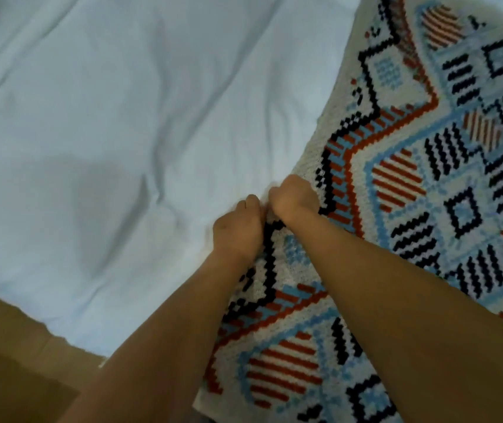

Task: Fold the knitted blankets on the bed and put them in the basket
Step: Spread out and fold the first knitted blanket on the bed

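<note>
1. Head view: a knitted blanket [427, 184] lies spread over the right part of the bed [60, 245]. Its pattern is geometric: diamonds, stripes and zigzag bands in cream, light blue, rust red and black.
2. Head view: the blanket's left edge, a cream border, runs on a slant from the top right of the picture down to the bottom middle. It lies directly on the white sheet [128, 96] that covers the bed.
3. Head view: the sheet to the left of the blanket is creased, with soft folds running across it.
4. Head view: the left hand [238, 232] sits at the blanket's left edge with its back toward the camera. Its fingers are curled down round the cream border and grip it; the fingertips are hidden.
5. Head view: the right hand [294, 196] is just beside the left one, a little farther up the same edge. It is also closed round the border, knuckles up, holding the blanket.
6. Head view: the two hands almost touch, and the edge bunches slightly between them.
7. Head view: both bare forearms reach in from the bottom of the picture and pass over the blanket's near part.
8. Head view: a brown floor [5, 367] shows at the lower left, beyond the edge of the bed.
</note>
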